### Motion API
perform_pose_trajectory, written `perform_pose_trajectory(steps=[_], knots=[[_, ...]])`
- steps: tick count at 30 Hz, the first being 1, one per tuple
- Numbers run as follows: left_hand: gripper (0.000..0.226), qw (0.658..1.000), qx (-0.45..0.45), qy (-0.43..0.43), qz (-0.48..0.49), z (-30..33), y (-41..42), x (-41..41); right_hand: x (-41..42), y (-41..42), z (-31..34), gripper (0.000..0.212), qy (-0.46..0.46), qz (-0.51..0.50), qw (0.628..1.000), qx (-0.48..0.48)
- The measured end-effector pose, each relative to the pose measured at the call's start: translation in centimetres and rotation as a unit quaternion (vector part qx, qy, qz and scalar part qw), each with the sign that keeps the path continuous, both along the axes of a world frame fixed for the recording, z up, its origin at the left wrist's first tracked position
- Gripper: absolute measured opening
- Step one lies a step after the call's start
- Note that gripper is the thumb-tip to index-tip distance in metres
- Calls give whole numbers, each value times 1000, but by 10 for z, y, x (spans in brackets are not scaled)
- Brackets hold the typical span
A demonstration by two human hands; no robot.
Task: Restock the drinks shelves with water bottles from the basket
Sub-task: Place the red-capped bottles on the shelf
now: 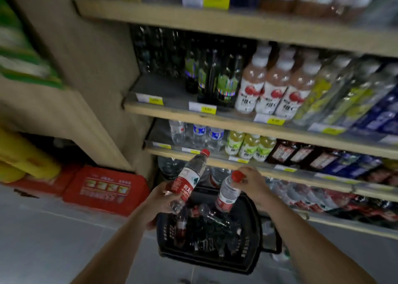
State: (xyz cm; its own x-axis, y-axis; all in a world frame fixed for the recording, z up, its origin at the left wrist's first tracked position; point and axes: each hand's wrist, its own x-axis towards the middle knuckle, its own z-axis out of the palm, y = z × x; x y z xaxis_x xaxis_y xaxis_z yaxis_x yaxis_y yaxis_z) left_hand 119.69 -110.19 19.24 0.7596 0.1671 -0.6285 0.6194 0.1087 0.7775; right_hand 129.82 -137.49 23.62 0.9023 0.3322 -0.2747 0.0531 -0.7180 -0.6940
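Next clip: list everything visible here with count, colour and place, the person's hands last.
basket: one, black, on the floor below the hands, bottles inside.
left bottle: one, clear with red cap and label, tilted above the basket.
right bottle: one, clear with red cap, over the basket.
shelves: several tiers, pale wood edges, yellow price tags.
pink drinks: three in front, white caps, middle shelf.
dark bottles: several, green labels, left of the pink drinks.
water bottles: three, clear, on the shelf below.
red cases: red, on the floor at left.
left hand: grips the left bottle low down.
right hand: holds the right bottle by its cap.
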Motion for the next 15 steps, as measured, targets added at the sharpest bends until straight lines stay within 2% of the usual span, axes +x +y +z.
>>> perform_pose_trajectory(steps=[4,10,13,15], knots=[[35,995,-44,-94,-17,56,22,-12,4,7,57,24,6,27,1000,15],[32,979,-39,-197,20,132,33,-7,23,16,147,30,-41,51,997,28],[49,969,-49,-233,67,169,31,1,28,24,194,33,-98,73,992,32],[78,960,-68,-261,72,198,29,3,31,30,225,29,-140,87,985,48]])
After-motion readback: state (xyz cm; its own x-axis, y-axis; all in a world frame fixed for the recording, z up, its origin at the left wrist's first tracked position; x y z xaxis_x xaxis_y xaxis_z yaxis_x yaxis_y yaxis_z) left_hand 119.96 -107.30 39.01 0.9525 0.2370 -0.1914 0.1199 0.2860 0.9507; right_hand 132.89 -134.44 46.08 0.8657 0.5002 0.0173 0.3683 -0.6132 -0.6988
